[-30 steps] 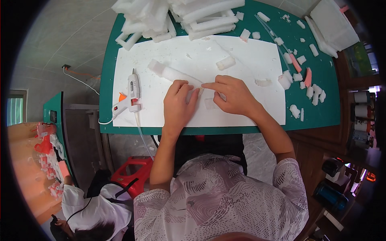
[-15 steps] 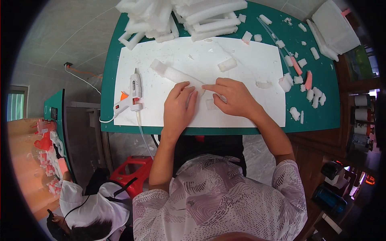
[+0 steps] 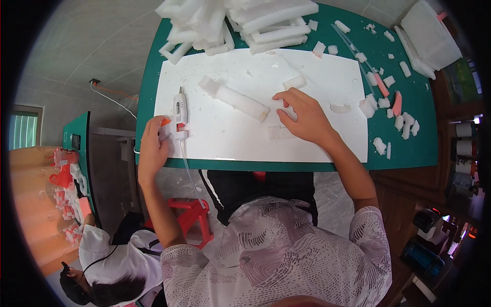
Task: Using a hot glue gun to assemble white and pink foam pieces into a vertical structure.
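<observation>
On the white board (image 3: 204, 146) lies a long white foam strip (image 3: 238, 103), slanting down to the right, with a yellowish spot at its near end. My left hand (image 3: 153, 151) is at the left, fingers curled round the handle of a white hot glue gun (image 3: 180, 110); the hand hides most of that handle. The gun lies with its nozzle pointing away, and a clear glue stick trails from its back. My right hand (image 3: 304, 115) hovers right of the strip, fingers apart and holding nothing. Small foam pieces lie by it, one beyond (image 3: 295, 82) and one nearer (image 3: 280, 133).
Foam frames (image 3: 276, 28) are piled at the far edge of the green table (image 3: 404, 148). Foam scraps, pink pieces (image 3: 397, 103) and clear sticks (image 3: 353, 46) cover its right side. A red stool (image 3: 197, 217) stands below; another person (image 3: 120, 261) sits at the left.
My left hand has left the foam strip and gone left to the glue gun's handle. My right hand has lifted off the strip's near end and moved slightly right.
</observation>
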The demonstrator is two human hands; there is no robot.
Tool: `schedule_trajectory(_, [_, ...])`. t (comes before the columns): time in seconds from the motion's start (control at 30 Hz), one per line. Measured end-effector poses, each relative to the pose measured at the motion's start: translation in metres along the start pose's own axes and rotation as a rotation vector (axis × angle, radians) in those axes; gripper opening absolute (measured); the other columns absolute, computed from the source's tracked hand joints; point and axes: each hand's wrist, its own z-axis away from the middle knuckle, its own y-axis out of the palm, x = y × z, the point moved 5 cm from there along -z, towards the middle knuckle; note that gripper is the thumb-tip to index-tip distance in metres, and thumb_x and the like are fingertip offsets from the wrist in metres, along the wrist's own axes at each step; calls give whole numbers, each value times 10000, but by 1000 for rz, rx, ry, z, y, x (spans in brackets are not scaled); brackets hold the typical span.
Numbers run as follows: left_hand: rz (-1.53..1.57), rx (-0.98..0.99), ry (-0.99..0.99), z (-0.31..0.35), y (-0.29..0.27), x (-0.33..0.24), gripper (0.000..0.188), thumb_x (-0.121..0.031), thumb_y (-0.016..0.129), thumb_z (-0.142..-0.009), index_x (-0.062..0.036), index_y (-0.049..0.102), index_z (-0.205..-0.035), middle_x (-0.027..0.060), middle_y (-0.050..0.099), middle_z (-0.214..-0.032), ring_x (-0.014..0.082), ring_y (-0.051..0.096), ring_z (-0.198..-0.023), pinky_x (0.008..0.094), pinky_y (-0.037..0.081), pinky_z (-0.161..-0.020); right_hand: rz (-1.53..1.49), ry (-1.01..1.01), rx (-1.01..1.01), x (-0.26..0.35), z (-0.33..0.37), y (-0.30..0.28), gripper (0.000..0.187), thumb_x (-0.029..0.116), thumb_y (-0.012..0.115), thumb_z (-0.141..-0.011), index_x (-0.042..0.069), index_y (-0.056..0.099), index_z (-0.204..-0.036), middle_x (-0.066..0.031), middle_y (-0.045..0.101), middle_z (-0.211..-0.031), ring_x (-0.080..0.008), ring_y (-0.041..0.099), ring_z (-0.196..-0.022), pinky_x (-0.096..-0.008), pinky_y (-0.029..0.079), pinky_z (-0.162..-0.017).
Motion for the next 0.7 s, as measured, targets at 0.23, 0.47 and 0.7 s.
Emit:
schedule_trajectory(0.23, [-301, 2, 77, 2, 10, 14, 578, 132, 544, -722, 0, 537, -1285, 186, 550, -1175, 404, 560, -1030, 435, 483, -901, 4, 15, 57, -3, -1, 4, 282, 72, 647, -852, 95, 644, -1133, -78, 617, -935, -232, 586, -789, -337, 501, -723])
schedule_trajectory(0.47, [-246, -176, 69, 8, 6, 1, 517, 81, 599, -733, 0, 581, -1243, 174, 559, -1071, 366, 595, -940, 427, 502, -806, -26, 6, 42, -5, 0, 5, 286, 48, 633, -851, 85, 656, -1134, -70, 638, -961, -216, 579, -759, -323, 501, -711])
schedule_trajectory(0.7, [-24, -11, 393, 2, 20, -81, 449, -14, 660, -672, -20, 659, -1121, 148, 608, -915, 328, 649, -792, 391, 523, -652, -32, 21, -199, -5, -6, -13, 206, -19, 608, -848, 40, 682, -1031, -81, 641, -865, -174, 528, -629, -290, 459, -611])
